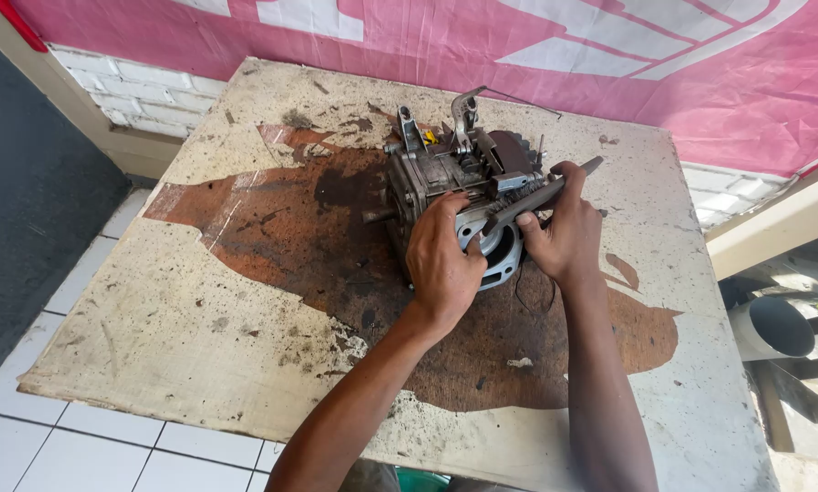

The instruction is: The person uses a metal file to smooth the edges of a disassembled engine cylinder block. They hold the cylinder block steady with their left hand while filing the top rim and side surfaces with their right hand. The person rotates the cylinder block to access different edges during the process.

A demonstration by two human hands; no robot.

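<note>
A small grey metal engine block (445,164) lies on a worn, oil-stained board (199,301), with its round cylinder opening (498,244) facing me. My left hand (442,260) rests on the near side of the block, fingers curled over its edge beside the opening. My right hand (564,232) grips a long dark metal tool (541,193) that lies slantwise across the top of the opening. Levers and brackets (464,109) stick up from the far side of the engine.
The board sits on a white tiled floor (90,446). A pink banner (609,55) hangs over a white brick wall behind it. A grey pipe end (773,326) and metal frame lie at the right. A dark floor area (26,182) is at the left.
</note>
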